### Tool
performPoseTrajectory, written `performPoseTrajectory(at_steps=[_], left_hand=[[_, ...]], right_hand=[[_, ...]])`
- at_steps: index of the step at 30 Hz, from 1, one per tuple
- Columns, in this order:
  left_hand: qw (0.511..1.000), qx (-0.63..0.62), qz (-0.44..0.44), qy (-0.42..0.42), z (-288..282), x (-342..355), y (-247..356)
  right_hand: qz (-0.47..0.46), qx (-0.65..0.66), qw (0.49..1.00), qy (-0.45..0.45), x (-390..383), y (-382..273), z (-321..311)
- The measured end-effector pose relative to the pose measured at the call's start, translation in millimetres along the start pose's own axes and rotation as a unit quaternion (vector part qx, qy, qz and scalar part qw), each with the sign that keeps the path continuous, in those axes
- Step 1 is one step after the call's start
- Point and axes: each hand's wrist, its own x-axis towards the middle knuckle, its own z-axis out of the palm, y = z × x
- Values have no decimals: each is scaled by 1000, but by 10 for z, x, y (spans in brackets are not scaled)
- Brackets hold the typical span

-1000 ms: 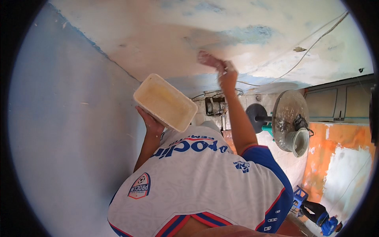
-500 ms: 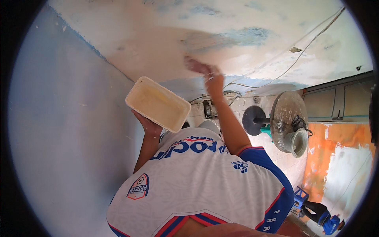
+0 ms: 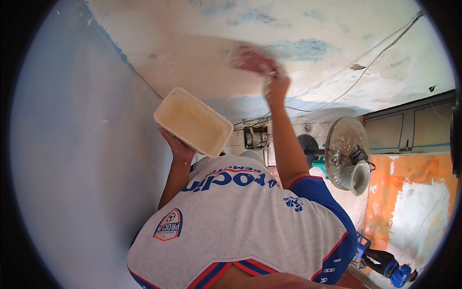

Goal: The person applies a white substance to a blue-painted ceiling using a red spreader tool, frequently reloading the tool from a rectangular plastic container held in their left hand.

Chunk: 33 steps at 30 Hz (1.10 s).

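My left hand (image 3: 179, 147) grips a cream rectangular plastic tub (image 3: 192, 120) from beneath and along its near side. Pale residue coats its inside, and the tub is tilted so its inside faces up toward me. My right hand (image 3: 276, 90) is raised ahead, closed around a reddish putty knife (image 3: 252, 59). Motion smears the broad flat blade. It is at the patchy white wall (image 3: 168, 62), close to a bluish unpainted-looking patch; whether it touches the surface I cannot tell.
A plain bluish wall (image 3: 72, 159) meets the patchy one at my left. A cable (image 3: 356, 82) runs across at right. Beyond my right arm are a spattered round table (image 3: 337, 147), with a pot (image 3: 358, 177) on it, and an orange wall (image 3: 380, 192). A person (image 3: 394, 269) in blue is far right.
My right hand and the putty knife have moved up and to the right along the wall. The tub stays in my left hand almost unmoved.
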Motion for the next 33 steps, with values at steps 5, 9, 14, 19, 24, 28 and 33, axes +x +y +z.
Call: performPoseTrajectory(at_steps=[5,9,14,19,24,28,33], left_hand=[[996,41,46,59,184,-80,49],[993,64,50,82,107,-111,62],[999,22,22,22,3,-38,89],[997,42,68,16,69,-35,188],[996,57,56,44,30,2,144],[999,32,38,8,111,-44,206],[999,13,36,1,24,-4,287]], right_hand=[[-38,20,964,261,365,570,-1356],[86,132,981,115,-33,-129,-1012],[43,150,986,-57,-84,-103,317],[25,183,967,176,285,159,-938],[-47,117,992,21,-51,83,-303],[18,61,998,-2,12,-61,148],[29,138,971,194,219,297,-1125]])
